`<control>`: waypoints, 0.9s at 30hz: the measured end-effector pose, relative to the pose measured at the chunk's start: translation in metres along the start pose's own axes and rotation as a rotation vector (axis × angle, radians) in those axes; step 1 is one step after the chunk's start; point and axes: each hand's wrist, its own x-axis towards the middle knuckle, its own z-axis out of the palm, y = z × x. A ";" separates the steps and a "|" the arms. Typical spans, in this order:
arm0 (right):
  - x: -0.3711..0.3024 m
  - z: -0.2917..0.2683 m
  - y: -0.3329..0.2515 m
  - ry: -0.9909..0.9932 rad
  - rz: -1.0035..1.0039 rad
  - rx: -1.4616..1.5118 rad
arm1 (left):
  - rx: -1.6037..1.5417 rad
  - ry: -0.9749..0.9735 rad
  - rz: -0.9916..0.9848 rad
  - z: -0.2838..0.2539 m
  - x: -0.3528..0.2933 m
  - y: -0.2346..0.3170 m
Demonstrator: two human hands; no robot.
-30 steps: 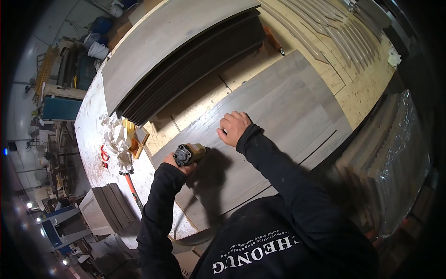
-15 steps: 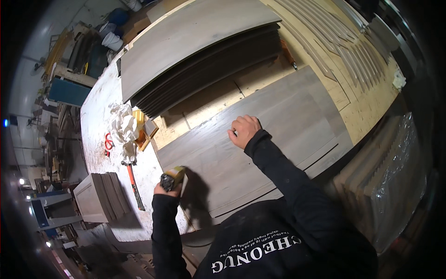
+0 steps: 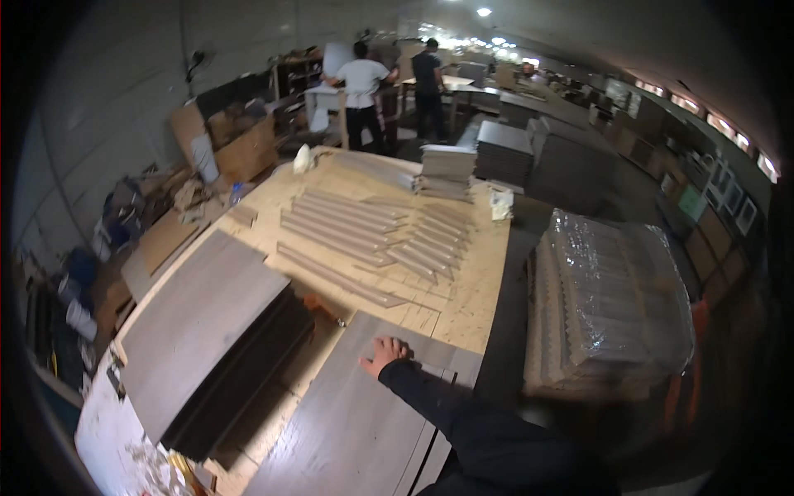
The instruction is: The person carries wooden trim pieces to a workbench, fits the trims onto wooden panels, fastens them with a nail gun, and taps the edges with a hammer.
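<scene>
My right hand (image 3: 385, 354) rests on a grey-brown wood panel (image 3: 331, 422), near its far end. Its fingers are spread a little and nothing shows in them. A dark sleeve covers that arm. My left hand is out of the picture. Left of this panel stands a stack of similar panels (image 3: 207, 314), dark along its edges. An orange-handled tool (image 3: 324, 307) lies at the far end of the gap between stack and panel; its kind is unclear.
Several narrow wood strips (image 3: 339, 223) lie farther along the pale worktable (image 3: 473, 302). A plastic-wrapped stack (image 3: 612, 298) stands right of the table. Two people (image 3: 361, 87) are at work beyond its far end. Crumpled white paper (image 3: 145, 467) lies at lower left.
The view has swung up and right, showing the far workshop. My left hand, with a yellow-and-black tool, has left the picture. My right hand's fingers have uncurled onto the panel.
</scene>
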 end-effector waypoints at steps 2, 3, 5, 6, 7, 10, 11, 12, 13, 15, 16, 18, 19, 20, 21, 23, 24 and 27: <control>0.002 0.003 0.006 -0.158 0.060 0.006 | -0.023 0.011 0.039 0.006 0.008 0.014; 0.000 0.001 0.001 -0.212 0.088 0.028 | -0.033 0.020 0.048 0.008 0.011 0.019; 0.004 -0.008 -0.008 -0.253 0.124 0.054 | -0.048 0.036 0.064 0.010 0.017 0.026; 0.004 -0.011 -0.014 -0.289 0.180 0.082 | -0.059 0.042 0.076 0.011 0.020 0.029; 0.006 -0.012 -0.016 -0.292 0.197 0.094 | -0.067 0.049 0.085 0.010 0.022 0.030; 0.013 -0.018 -0.019 -0.359 0.254 0.127 | -0.092 0.065 0.108 0.011 0.025 0.032; 0.015 -0.021 -0.019 -0.388 0.264 0.135 | -0.103 0.071 0.118 0.010 0.027 0.034; 0.017 -0.027 -0.021 -0.419 0.272 0.141 | -0.110 0.078 0.122 0.010 0.027 0.032; 0.017 -0.033 -0.023 -0.402 0.259 0.183 | -0.120 0.087 0.123 0.010 0.027 0.031; 0.013 -0.052 -0.026 -0.380 0.242 0.225 | -0.142 0.104 0.125 0.004 0.022 0.027; 0.008 -0.068 -0.032 -0.319 0.192 0.334 | -0.151 0.116 0.120 0.004 0.020 0.024; 0.005 -0.094 -0.045 -0.265 0.135 0.442 | -0.168 0.140 0.108 -0.001 0.013 0.015; 0.007 -0.105 -0.050 -0.220 0.119 0.542 | -0.180 0.155 0.108 -0.003 0.010 0.013; 0.010 -0.105 -0.052 -0.207 0.109 0.594 | -0.195 0.167 0.099 -0.005 0.006 0.007; 0.014 -0.105 -0.053 -0.193 0.102 0.643 | -0.210 0.180 0.096 -0.006 0.003 0.003; 0.023 -0.086 -0.044 -0.013 0.012 1.088 | -0.254 0.216 0.085 -0.009 -0.005 -0.010; 0.025 -0.078 -0.041 0.050 -0.043 1.302 | -0.278 0.240 0.080 -0.012 -0.010 -0.019; 0.020 -0.097 -0.046 0.007 -0.112 1.516 | -0.332 0.323 0.066 -0.037 -0.041 -0.061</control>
